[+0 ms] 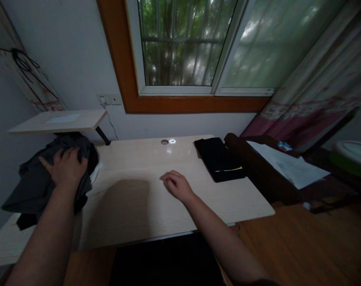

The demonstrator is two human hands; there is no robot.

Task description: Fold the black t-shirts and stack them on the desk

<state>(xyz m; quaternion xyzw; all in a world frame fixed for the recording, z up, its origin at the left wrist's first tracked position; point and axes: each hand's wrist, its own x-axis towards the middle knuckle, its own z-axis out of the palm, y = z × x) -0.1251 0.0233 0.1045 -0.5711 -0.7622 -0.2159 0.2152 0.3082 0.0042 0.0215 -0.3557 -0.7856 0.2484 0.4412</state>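
Note:
On the left end of the pale wooden desk (120, 159) lies a heap of dark grey clothes (28, 186). My left hand (67, 167) rests on top of the heap with its fingers spread. Under the grey cloth some black fabric (28, 221) sticks out, and a bit of white material (96, 171) shows at the heap's right side. My right hand (176, 184) is over the middle of the desk, fingers curled in, with nothing visible in them. To its right is a flat, folded black garment (220, 157) with a small yellow and white strip near its front edge.
A raised shelf (87, 119) on a black leg overhangs part of the clothes heap. Right of the desk is a dark brown piece of furniture (251, 178) with white sheets (290, 167) on it. A black seat (165, 262) stands at the desk's front edge.

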